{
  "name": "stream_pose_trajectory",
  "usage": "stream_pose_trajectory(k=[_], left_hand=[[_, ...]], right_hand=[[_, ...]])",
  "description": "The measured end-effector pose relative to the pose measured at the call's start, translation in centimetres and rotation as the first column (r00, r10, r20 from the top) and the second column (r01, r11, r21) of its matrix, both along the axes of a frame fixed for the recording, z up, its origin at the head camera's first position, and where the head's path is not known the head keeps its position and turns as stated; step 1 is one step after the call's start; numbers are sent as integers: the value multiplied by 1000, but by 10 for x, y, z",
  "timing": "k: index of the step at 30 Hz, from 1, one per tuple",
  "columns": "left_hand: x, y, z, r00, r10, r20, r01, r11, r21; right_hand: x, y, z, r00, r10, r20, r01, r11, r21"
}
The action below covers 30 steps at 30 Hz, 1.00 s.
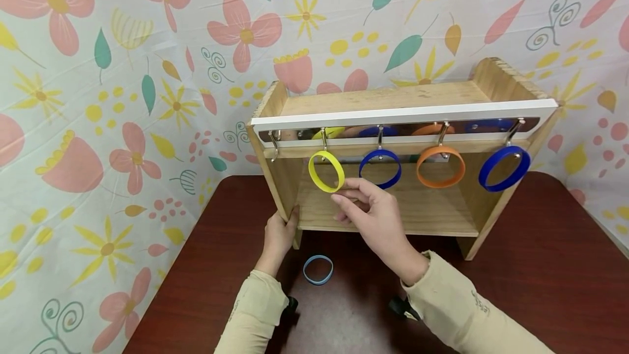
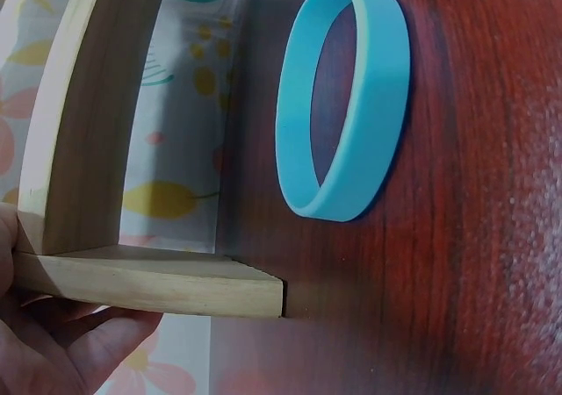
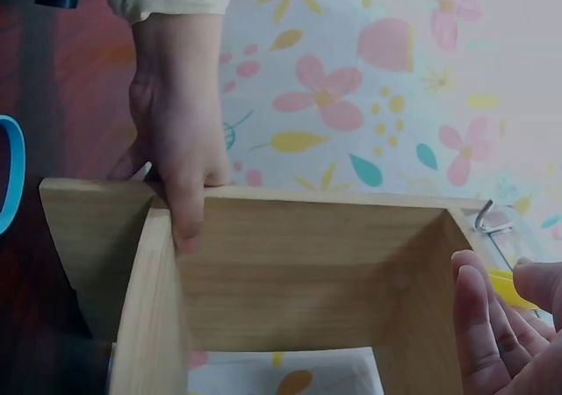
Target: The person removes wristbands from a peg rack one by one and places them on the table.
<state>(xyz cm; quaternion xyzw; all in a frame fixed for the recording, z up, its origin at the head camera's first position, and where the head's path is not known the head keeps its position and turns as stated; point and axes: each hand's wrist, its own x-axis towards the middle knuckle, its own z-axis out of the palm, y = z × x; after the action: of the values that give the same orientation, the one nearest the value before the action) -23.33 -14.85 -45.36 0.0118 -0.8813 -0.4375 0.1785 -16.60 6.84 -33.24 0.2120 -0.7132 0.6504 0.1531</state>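
Note:
A yellow silicone wristband (image 1: 312,171) hangs at the second hook from the left on a small wooden rack (image 1: 393,206). My right hand (image 1: 375,214) pinches its lower right edge between thumb and fingertips; the yellow band (image 3: 507,288) shows between them in the right wrist view. With my left hand (image 1: 280,234) I grip the rack's lower left side, thumb at the inner face. The left wrist view shows those fingers around the wooden edge (image 2: 176,285). On the table in front lies a light blue wristband (image 2: 382,105), close to my left wrist.
More wristbands hang to the right: a blue one (image 1: 361,171), an orange one (image 1: 441,184) and another blue one (image 1: 506,186). The leftmost hook (image 1: 273,146) holds no band. A flowered cloth (image 1: 123,179) stands behind the dark red table (image 1: 187,288).

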Motion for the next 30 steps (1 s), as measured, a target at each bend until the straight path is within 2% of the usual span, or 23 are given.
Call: stream_pose_trajectory(k=[19,30], left_hand=[[-1,0,0,1000,-3,12,3,1000,0],[0,0,0,1000,7,9,-7,1000,-1]], right_hand=[[3,0,7,998,-18,-61,12,994,-108],[7,2,3,997,-2,-81,-7,994,-112]])
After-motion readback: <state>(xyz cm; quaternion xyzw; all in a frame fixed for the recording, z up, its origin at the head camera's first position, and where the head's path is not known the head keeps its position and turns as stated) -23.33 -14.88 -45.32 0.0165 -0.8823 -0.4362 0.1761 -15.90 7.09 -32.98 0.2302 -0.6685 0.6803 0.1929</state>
